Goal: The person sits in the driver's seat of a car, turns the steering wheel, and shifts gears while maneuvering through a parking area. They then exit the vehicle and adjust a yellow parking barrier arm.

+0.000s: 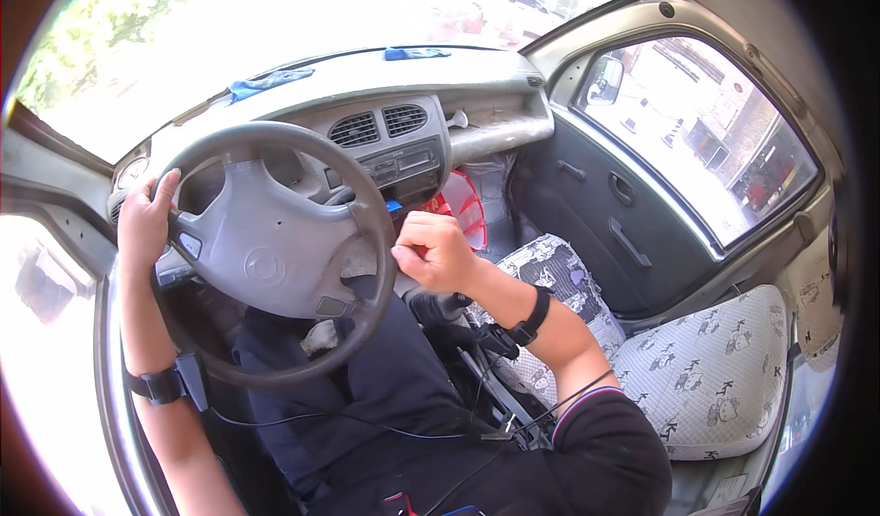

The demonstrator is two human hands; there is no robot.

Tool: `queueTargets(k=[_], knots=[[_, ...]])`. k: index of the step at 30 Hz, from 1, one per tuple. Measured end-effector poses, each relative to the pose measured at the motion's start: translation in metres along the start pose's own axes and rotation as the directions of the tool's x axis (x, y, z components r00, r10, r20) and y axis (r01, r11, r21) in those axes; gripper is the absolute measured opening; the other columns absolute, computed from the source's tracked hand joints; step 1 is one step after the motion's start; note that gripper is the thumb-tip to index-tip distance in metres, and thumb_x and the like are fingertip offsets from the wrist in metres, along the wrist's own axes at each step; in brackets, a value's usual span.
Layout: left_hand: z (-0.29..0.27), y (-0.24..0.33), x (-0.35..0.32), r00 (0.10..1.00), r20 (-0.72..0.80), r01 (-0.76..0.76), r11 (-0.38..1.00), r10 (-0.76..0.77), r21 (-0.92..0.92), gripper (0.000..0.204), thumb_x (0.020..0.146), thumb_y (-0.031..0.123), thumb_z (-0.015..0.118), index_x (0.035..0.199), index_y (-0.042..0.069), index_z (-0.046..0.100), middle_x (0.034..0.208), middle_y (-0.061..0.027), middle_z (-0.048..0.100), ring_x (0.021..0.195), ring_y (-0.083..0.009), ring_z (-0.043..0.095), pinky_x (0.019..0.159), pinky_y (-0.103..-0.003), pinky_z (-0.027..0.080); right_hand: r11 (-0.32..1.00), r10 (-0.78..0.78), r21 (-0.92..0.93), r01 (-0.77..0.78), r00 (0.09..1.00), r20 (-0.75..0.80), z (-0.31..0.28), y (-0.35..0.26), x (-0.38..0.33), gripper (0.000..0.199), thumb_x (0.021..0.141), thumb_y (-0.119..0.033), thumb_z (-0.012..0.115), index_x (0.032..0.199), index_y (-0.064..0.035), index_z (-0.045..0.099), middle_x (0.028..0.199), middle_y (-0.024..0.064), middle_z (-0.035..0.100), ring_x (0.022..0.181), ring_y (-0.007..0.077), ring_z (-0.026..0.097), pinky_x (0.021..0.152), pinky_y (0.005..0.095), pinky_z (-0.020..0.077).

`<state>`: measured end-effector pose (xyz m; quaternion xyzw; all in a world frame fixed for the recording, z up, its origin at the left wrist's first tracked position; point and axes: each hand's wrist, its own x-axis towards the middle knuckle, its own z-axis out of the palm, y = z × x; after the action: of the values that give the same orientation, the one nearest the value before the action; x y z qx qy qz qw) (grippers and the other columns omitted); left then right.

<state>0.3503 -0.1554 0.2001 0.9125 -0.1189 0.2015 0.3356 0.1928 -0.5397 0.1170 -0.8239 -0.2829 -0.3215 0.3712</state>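
The grey steering wheel (275, 129) fills the left half of the view. My left hand (147, 218) grips its rim on the left side, thumb pointing up along it and the other fingers mostly hidden. My right hand (435, 252) hovers just right of the rim, curled into a loose fist, with nothing visible in it. Below that hand is the gear lever (449, 303), partly covered by the arm. Each forearm wears a black strap with a small device, the left one (170, 385) and the right one (518, 331), with thin cables running across my lap.
A worn dashboard (500, 133) holds air vents, a radio (401, 163) and blue cloths (270, 83) on top. Right of me is a passenger seat (706, 369) with a white patterned cover. A red bag (467, 209) sits in the footwell beside the closed passenger door (614, 204).
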Motion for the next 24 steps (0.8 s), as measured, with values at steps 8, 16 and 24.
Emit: queueTargets(k=[8,16,24], knots=[[-0.003,-0.019,-0.001,0.999,-0.018,-0.042,0.999,0.042,0.017,0.058,0.096,0.057,0.053,0.1,0.001,0.071,0.073,-0.0111,0.066,0.07,-0.0254,0.064,0.071,-0.037,0.048,0.985,0.172,-0.002,-0.172,0.985,0.022,0.018,0.005,-0.003,0.017,0.079,-0.012,0.066,0.068,-0.0012,0.059,0.065,0.013,0.057,0.061,0.0301,0.059,0.058,0.0388,0.0474],[-0.004,0.006,-0.047,0.981,-0.032,0.186,0.979,-0.19,-0.087,0.055,0.097,0.053,0.053,0.106,0.0,0.065,0.101,-0.0209,0.07,0.101,-0.0393,0.065,0.088,-0.047,0.049,0.876,0.472,0.028,-0.481,0.869,0.148,0.021,0.011,-0.061,0.034,0.094,-0.021,0.059,0.068,-0.0003,0.054,0.056,0.005,0.052,0.052,0.0135,0.049,0.051,0.0324,0.0372],[-0.002,-0.034,-0.105,0.938,-0.147,0.253,0.91,-0.314,-0.33,0.048,0.1,0.043,0.054,0.099,-0.004,0.059,0.091,-0.026,0.066,0.09,-0.0426,0.064,0.078,-0.046,0.048,0.774,0.513,0.252,-0.582,0.808,0.291,0.042,0.031,-0.084,0.046,0.102,-0.032,0.049,0.071,0.001,0.055,0.06,0.0045,0.054,0.058,0.0117,0.051,0.056,0.0284,0.0385]])
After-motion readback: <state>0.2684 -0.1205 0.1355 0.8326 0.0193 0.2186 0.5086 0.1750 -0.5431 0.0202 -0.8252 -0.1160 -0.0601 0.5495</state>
